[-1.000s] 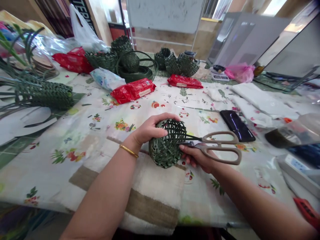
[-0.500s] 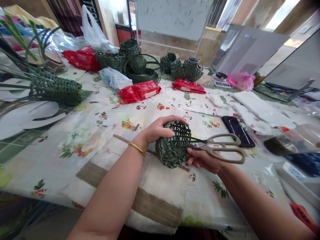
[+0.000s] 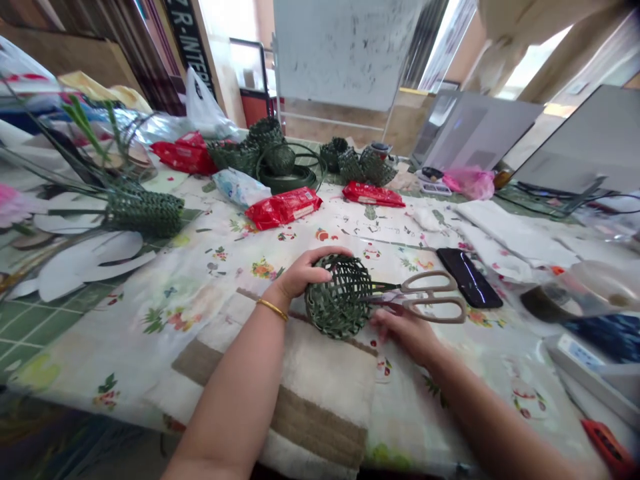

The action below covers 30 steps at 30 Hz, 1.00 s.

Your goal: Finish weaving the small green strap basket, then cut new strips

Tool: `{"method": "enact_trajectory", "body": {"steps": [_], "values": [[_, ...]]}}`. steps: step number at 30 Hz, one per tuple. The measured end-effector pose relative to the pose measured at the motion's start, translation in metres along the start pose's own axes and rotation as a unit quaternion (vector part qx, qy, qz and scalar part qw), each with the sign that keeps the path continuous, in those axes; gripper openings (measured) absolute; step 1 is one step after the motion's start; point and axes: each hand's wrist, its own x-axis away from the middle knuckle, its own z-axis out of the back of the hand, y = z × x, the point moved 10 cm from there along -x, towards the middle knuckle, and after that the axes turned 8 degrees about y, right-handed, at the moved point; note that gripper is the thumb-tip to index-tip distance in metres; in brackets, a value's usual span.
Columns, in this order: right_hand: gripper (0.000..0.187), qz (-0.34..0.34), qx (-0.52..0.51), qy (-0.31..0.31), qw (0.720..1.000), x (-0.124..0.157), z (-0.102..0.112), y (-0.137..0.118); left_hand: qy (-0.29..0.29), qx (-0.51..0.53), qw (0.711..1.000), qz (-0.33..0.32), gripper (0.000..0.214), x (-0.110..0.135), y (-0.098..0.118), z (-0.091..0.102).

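My left hand (image 3: pixel 305 272) grips a round, dark green woven basket (image 3: pixel 340 307), thumb on the near side and fingers over the far rim. Scissors with beige handles (image 3: pixel 434 297) stick out to the right, their blades running into the weave. A dark green strip (image 3: pixel 385 287) runs from the basket's side toward the handles. Just below the blades is my right hand (image 3: pixel 405 333), its fingertips close to the basket's lower right. Those fingers look bent and blurred, and whether they touch the scissors is unclear. Under the basket lies a beige and brown striped cloth (image 3: pixel 325 373).
A black phone (image 3: pixel 469 279) lies right of the scissors. Red packets (image 3: pixel 285 208), a coil of green strip (image 3: pixel 290 180) and other woven pieces (image 3: pixel 370 163) stand farther back. At the left is a woven tube with loose strips (image 3: pixel 145 210). A clear container (image 3: pixel 580 290) is at the right.
The view has tipped upward and shifted left. My right hand has dropped a little lower relative to the scissors. My left hand keeps its grip, and the scissors remain in the weave.
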Motion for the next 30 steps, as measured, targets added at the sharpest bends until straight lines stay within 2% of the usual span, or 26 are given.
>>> {"method": "enact_trajectory", "body": {"steps": [2,4,6,8,11,13,14,16,19,23,26,28,30], "values": [[0.033,0.05,-0.034,0.071,0.996,0.001,0.015,-0.015,0.01,0.012,1.0,0.009,0.053,-0.001,-0.003,0.002],[0.03,0.065,-0.067,0.133,0.987,0.004,0.027,-0.025,0.024,0.038,0.999,0.012,0.053,-0.002,-0.005,0.003],[0.029,0.089,-0.074,0.161,0.98,0.009,0.033,-0.037,0.042,0.084,0.996,0.011,0.054,-0.002,-0.005,0.005],[0.026,0.154,-0.069,0.17,0.971,0.016,0.04,-0.06,0.066,0.126,0.99,0.015,0.054,-0.001,-0.005,0.009],[0.02,0.245,-0.088,0.202,0.944,0.019,0.068,-0.096,0.1,0.16,0.981,0.048,0.049,0.003,-0.007,0.018],[0.018,0.221,-0.149,0.251,0.931,0.008,0.098,-0.102,0.129,0.18,0.974,0.045,0.048,0.004,-0.004,0.026],[0.019,0.164,-0.172,0.235,0.942,-0.006,0.103,-0.096,0.148,0.191,0.97,0.03,0.049,0.004,-0.001,0.032],[0.021,0.121,-0.177,0.21,0.954,-0.025,0.106,-0.091,0.188,0.208,0.96,-0.011,0.051,0.003,0.006,0.042],[0.024,0.064,-0.164,0.152,0.973,-0.042,0.085,-0.071,0.241,0.211,0.946,-0.053,0.053,0.005,0.011,0.054],[0.023,-0.016,-0.105,0.045,0.993,-0.036,0.028,-0.041,0.283,0.209,0.933,-0.075,0.05,0.009,0.013,0.063],[0.026,-0.005,-0.093,0.02,0.995,-0.028,0.004,-0.044,0.299,0.201,0.929,-0.088,0.048,0.008,0.013,0.063],[0.033,0.031,-0.086,0.039,0.995,-0.027,0.001,-0.054,0.311,0.174,0.93,-0.088,0.048,0.006,0.01,0.06],[0.042,0.072,-0.033,0.069,0.994,-0.028,0.005,-0.06,0.323,0.126,0.933,-0.093,0.047,0.003,0.007,0.055]]}}
